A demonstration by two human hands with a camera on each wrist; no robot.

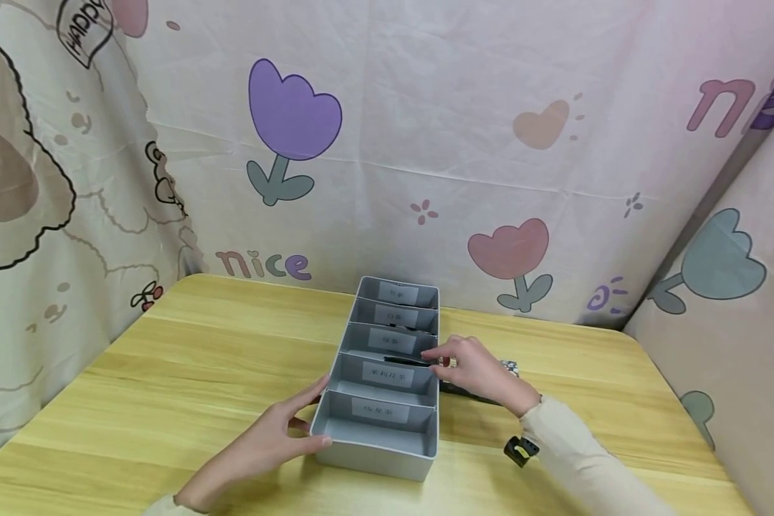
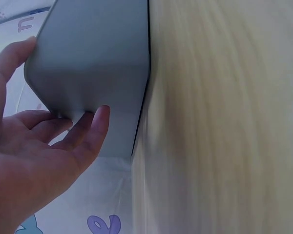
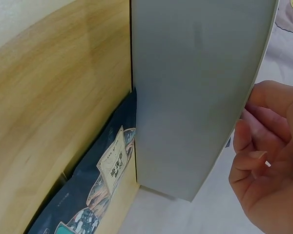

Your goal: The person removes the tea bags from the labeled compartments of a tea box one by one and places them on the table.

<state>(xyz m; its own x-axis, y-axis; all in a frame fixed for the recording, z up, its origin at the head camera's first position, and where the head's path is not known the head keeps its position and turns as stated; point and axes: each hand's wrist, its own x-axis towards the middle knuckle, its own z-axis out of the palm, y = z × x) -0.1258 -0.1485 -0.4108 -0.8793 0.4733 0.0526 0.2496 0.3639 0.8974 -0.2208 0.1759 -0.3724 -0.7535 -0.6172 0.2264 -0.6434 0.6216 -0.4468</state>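
The right hand (image 1: 477, 369) is pinching: its thumb and first finger come together on a thin dark thing (image 1: 406, 361), at the right rim of a grey box (image 1: 374, 459). This dark thing reaches leftward from the fingertips into the third compartment from the person, close along the divider at its near side; how deep it goes, I cannot tell. One compartment farther from this grip, another dark piece (image 1: 413, 329) shows along a divider. Paper labels (image 1: 385, 373) are on the dividers.

Under the right hand, on the table (image 1: 187, 373), lies a dark packet (image 3: 63, 204) with printed pictures, its end touching the right side of the box. A small black device (image 1: 521, 451) is just beside the sleeve (image 1: 577, 448) of this arm.

The left hand (image 1: 267, 437) is spread at the near left corner of the box, the thumb at the rim and the bent fingers touching the left wall. Beyond both hands hangs a cloth (image 1: 393, 129) with printed flowers.
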